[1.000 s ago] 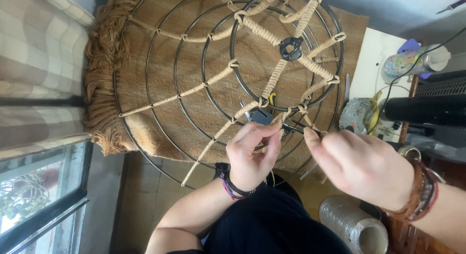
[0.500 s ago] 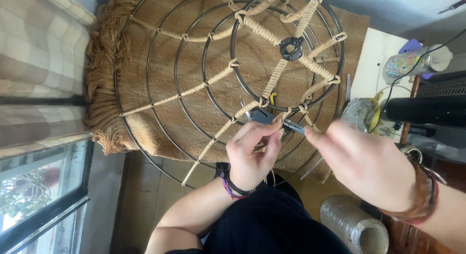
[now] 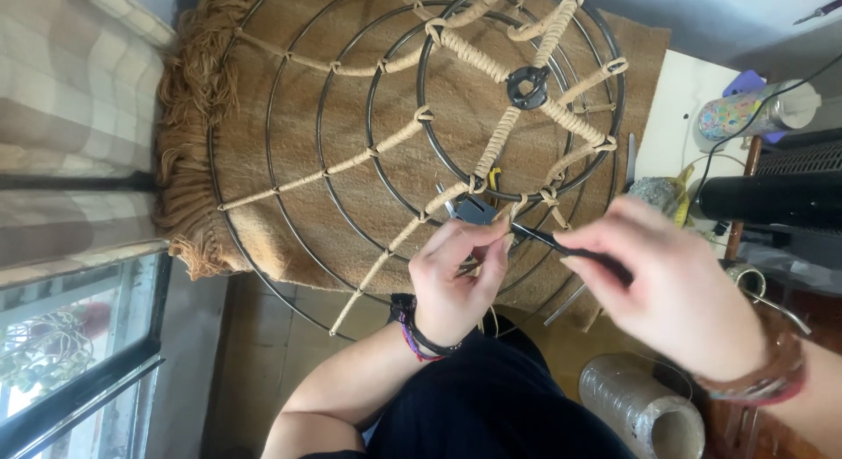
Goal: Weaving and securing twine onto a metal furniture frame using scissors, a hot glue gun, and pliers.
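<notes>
A round black wire frame of concentric rings [image 3: 368,152], partly bound with tan jute cord [image 3: 491,152], is seen lying over a brown fringed burlap mat [image 3: 263,117]. The left hand [image 3: 456,279] is raised against the lower rim of the frame, its fingers curled and its grip closed on the cord and on a small dark grey clip [image 3: 476,212] that sits just above the fingertips. The right hand [image 3: 675,292] is blurred, just to the right of the left one; its grip is pinched around a thin black-handled tool [image 3: 570,249], whose tip is pointed toward the left hand's fingers — almost touching them. Dark bracelets [image 3: 417,332] are worn on the left wrist, and a reddish-brown band [image 3: 763,376] on the right. Below the right hand, near the floor, a roll of clear film [image 3: 640,406] is seen. Further right of that hand a black cylinder [image 3: 763,200] and a multicoloured tube [image 3: 745,115] are found — well apart from the frame.
</notes>
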